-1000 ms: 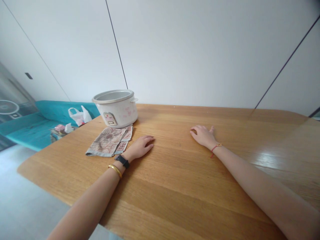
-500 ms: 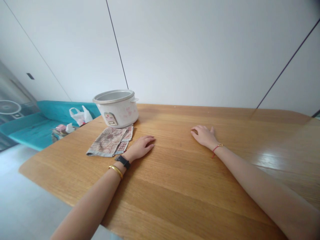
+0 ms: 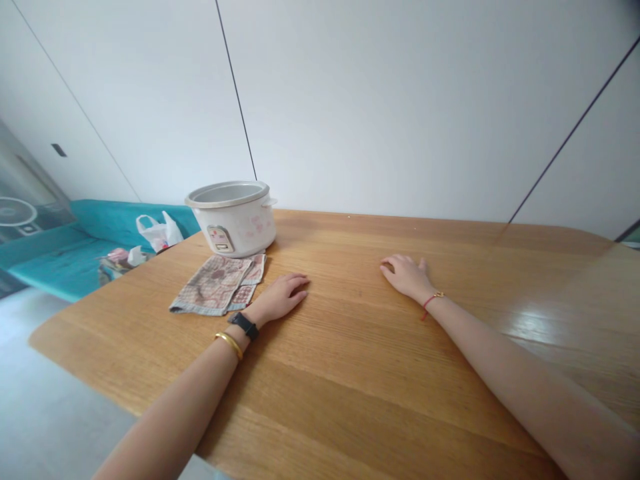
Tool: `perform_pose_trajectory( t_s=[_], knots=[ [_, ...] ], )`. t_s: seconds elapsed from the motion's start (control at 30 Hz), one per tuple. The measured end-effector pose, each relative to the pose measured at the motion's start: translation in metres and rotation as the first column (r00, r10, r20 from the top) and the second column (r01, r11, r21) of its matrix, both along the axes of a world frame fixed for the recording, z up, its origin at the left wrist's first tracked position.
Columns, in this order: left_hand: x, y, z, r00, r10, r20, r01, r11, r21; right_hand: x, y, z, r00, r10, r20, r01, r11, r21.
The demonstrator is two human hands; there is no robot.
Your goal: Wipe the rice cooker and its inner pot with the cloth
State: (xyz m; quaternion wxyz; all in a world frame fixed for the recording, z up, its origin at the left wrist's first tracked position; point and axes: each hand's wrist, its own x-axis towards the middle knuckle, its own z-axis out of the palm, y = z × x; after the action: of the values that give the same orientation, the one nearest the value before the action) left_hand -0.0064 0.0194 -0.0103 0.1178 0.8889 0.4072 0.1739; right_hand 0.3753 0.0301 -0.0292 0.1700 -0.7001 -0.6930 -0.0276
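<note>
On the wooden table (image 3: 350, 373) rests my left hand (image 3: 280, 297), palm down with the fingers loosely stretched and nothing in it. Just left of it lies a folded patterned cloth (image 3: 213, 283), apart from the fingers. Behind the cloth stands a white rice cooker (image 3: 245, 227) without a lid, its front panel facing me; the inside bottom is hidden. My right hand (image 3: 407, 275) lies on the table to the right, fingers slightly curved and thumb apart, holding nothing.
A white wall of panels (image 3: 400, 100) rises behind the table's far edge. At the left, a teal sofa (image 3: 50, 267) bears a white plastic bag (image 3: 160, 233) and a small heap of things (image 3: 120, 260). A fan (image 3: 17, 212) is at the far left.
The view has shifted very slightly. Both hands, the cloth and the rice cooker stay where they were on the table.
</note>
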Motion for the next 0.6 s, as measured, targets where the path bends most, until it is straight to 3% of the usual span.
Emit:
perform_pose_trajectory(
  t_s=[0.6],
  knots=[
    [0.0012, 0.0003, -0.0007, 1.0, 0.006, -0.012, -0.006, 1.0, 0.006, 0.0007, 0.0022, -0.002, 1.0, -0.001, 0.012, 0.001, 1.0, 0.005]
  ],
)
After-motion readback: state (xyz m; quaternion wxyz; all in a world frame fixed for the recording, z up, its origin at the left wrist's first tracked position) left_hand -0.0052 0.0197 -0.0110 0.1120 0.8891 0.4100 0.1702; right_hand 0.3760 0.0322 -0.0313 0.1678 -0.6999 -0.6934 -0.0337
